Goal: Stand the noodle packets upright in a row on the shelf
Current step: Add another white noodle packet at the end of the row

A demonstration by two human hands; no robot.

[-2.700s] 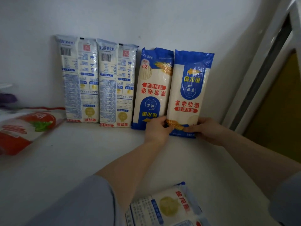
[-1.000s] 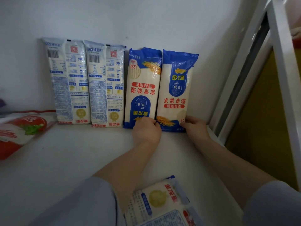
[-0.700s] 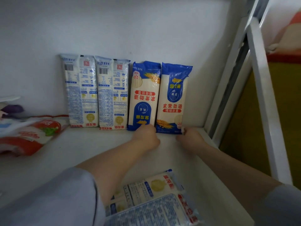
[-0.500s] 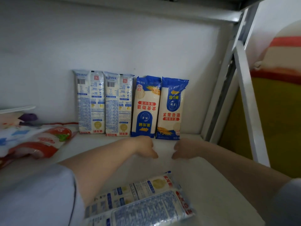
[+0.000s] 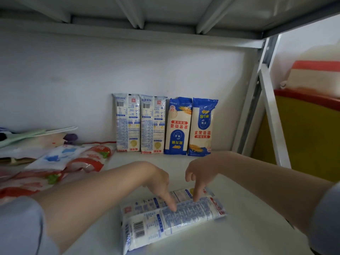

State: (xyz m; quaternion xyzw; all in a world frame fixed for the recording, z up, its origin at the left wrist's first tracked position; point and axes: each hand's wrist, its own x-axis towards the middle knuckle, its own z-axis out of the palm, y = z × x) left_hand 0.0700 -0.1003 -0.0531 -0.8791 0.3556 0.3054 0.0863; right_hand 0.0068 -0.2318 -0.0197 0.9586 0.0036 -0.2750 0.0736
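four noodle packets (image 5: pixel 164 125) upright against wall, flat packets (image 5: pixel 171 216) near shelf (image 5: pixel 239 236) front

2 blue-and-cream packets (image 5: pixel 190 127) beside 2 white-and-blue packets (image 5: pixel 139 123).

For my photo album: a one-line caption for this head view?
Both hands reach for flat noodle packets; four stand behind.

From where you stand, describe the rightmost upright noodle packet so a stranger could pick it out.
Look along the white back wall to the row of four standing packets. The rightmost noodle packet stands nearest the metal shelf post. Only its blue emblem sits near the top.
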